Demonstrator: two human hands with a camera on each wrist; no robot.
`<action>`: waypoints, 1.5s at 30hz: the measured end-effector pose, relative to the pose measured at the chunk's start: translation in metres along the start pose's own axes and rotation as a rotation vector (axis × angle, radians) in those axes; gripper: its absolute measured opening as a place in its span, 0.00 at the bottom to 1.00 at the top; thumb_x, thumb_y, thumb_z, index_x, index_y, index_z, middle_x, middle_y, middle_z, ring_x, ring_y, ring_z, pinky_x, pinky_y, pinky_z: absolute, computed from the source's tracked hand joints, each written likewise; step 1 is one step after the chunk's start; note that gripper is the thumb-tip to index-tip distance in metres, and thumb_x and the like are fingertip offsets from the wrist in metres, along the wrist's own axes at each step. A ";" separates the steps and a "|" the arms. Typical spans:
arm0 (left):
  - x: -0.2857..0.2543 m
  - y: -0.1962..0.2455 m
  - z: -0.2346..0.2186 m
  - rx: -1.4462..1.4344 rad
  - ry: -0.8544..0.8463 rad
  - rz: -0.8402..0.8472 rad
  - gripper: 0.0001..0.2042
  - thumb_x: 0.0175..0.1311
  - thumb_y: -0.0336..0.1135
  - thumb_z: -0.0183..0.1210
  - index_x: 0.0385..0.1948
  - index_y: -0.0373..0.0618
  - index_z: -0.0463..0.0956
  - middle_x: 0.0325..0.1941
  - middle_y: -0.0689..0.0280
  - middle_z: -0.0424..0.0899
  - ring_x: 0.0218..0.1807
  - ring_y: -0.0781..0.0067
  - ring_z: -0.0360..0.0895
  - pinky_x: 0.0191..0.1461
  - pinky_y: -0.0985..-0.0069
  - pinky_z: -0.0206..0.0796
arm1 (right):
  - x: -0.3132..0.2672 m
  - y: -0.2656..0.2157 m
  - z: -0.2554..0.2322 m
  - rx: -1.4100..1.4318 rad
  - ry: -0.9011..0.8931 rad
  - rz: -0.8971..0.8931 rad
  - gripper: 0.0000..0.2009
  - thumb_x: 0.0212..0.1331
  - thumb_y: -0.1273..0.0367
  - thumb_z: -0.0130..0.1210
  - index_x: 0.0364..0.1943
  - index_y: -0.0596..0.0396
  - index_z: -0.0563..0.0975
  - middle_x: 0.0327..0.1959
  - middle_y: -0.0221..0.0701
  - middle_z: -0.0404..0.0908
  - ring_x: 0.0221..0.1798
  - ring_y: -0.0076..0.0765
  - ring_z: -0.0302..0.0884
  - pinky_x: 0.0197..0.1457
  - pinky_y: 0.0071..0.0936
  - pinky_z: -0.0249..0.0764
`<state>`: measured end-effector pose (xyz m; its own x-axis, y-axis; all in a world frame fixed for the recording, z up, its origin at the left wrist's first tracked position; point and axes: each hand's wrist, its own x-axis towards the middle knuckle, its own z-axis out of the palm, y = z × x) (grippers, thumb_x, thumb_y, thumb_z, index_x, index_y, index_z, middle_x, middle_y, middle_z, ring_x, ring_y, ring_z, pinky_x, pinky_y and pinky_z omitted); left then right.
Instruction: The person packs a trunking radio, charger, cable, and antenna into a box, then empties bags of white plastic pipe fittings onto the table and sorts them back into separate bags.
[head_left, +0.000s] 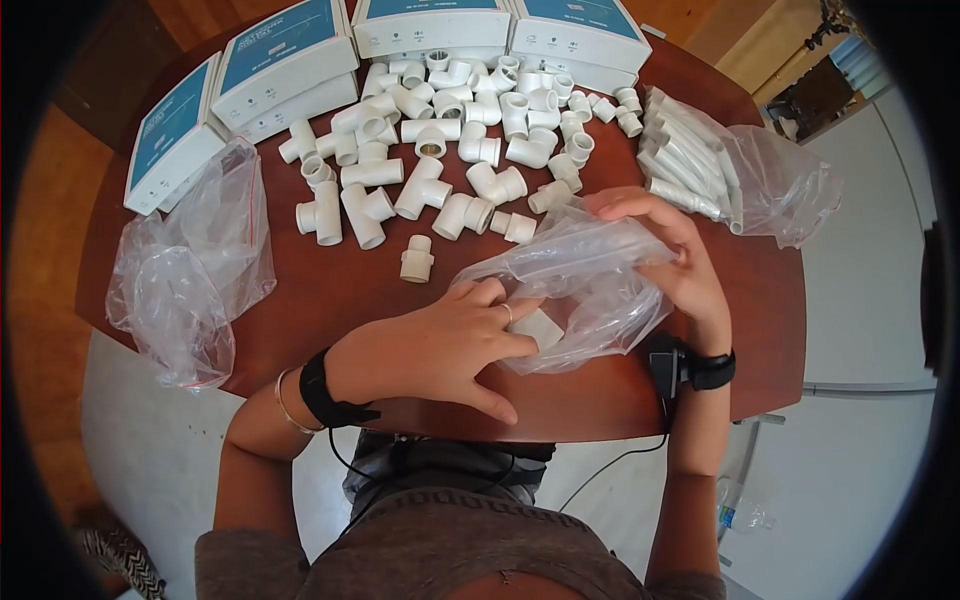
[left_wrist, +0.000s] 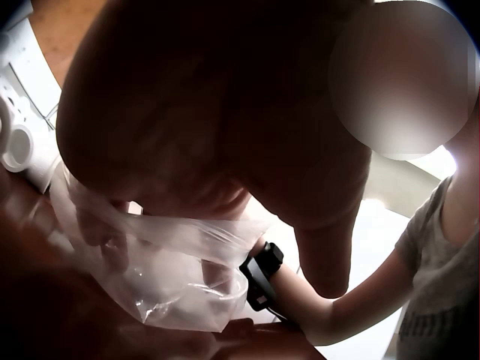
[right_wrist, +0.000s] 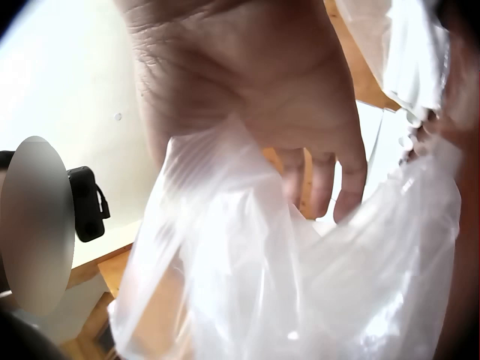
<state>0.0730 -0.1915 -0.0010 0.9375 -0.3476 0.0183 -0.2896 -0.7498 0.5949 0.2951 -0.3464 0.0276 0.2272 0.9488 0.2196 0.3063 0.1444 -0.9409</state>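
Bag of clear plastic (head_left: 600,255), right of centre, looks limp, best pinched at its rim, right hand (head_left: 692,272) gripping it, left hand (head_left: 435,348) open.

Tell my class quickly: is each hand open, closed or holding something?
Left hand: open, thumb spread, fingers reaching into the bag.
Right hand: closed, holding the bag's edge.

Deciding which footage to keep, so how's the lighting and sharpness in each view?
Head: evenly lit and mostly sharp, fisheye-curved table, black corners. Left wrist: left hand in deep shadow, background blown out. Right wrist: glare on the plastic bag, washed-out wall.
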 end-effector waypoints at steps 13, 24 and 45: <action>-0.069 -0.031 -0.107 -0.444 0.685 -0.433 0.15 0.58 0.36 0.61 0.45 0.38 0.76 0.42 0.61 0.81 0.44 0.73 0.77 0.51 0.74 0.68 | -0.002 0.015 0.010 0.077 -0.037 0.340 0.15 0.54 0.74 0.56 0.47 0.58 0.74 0.41 0.23 0.77 0.47 0.18 0.70 0.53 0.20 0.66; -0.091 -0.061 -0.074 -0.038 0.494 -0.887 0.22 0.42 0.31 0.69 0.41 0.45 0.72 0.28 0.65 0.73 0.31 0.72 0.69 0.37 0.73 0.63 | -0.004 0.007 0.014 0.033 -0.018 0.335 0.13 0.56 0.73 0.56 0.46 0.59 0.73 0.39 0.24 0.76 0.44 0.18 0.69 0.52 0.20 0.66; -0.092 -0.067 -0.077 -0.110 0.441 -0.744 0.25 0.36 0.24 0.68 0.42 0.45 0.72 0.43 0.64 0.78 0.47 0.63 0.71 0.55 0.72 0.61 | -0.006 0.010 0.017 -0.055 -0.041 0.345 0.20 0.54 0.72 0.58 0.52 0.63 0.72 0.47 0.30 0.76 0.50 0.24 0.70 0.56 0.22 0.65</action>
<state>0.0211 -0.0661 0.0192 0.8719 0.4772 -0.1101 0.4264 -0.6291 0.6499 0.2810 -0.3462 0.0129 0.2888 0.9498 -0.1205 0.2680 -0.2010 -0.9422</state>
